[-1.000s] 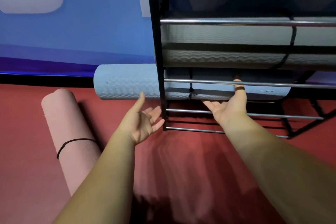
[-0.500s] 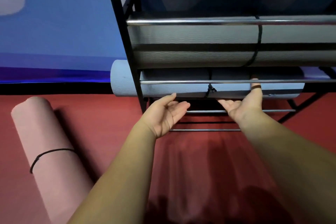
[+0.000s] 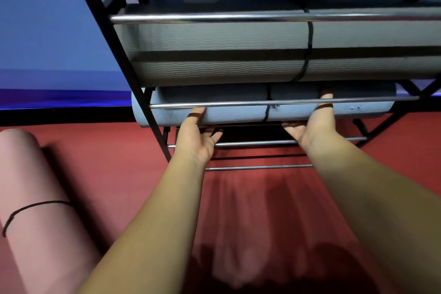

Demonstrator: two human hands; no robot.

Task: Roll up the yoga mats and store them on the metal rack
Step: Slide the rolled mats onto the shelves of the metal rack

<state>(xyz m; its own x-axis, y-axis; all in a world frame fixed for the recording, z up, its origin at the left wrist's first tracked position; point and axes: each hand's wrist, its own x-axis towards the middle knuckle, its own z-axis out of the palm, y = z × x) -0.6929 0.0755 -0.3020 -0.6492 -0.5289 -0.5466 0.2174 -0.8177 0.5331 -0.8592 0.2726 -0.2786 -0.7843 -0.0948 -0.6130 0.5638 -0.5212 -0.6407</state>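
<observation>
A rolled blue-grey yoga mat (image 3: 233, 114), tied with a black cord, lies on a low shelf of the metal rack (image 3: 262, 102), its left end poking out past the rack's black post. My left hand (image 3: 198, 133) touches its underside with the thumb up against the mat. My right hand (image 3: 312, 124) cups the mat from below on the right, thumb raised behind the chrome bar. A larger grey rolled mat (image 3: 238, 50) with a black strap fills the shelf above. A rolled pink mat (image 3: 40, 203) with a black band lies on the floor at the left.
The floor is red (image 3: 250, 210). A blue wall (image 3: 47, 31) with a dark baseboard stands behind the rack. Two chrome bars (image 3: 257, 143) form a bare bottom shelf beneath my hands. The rack's diagonal braces stand at the right.
The blue-grey mat slid right, further into the rack. My left hand came from open air up against the mat's underside. The view shifted closer to the rack.
</observation>
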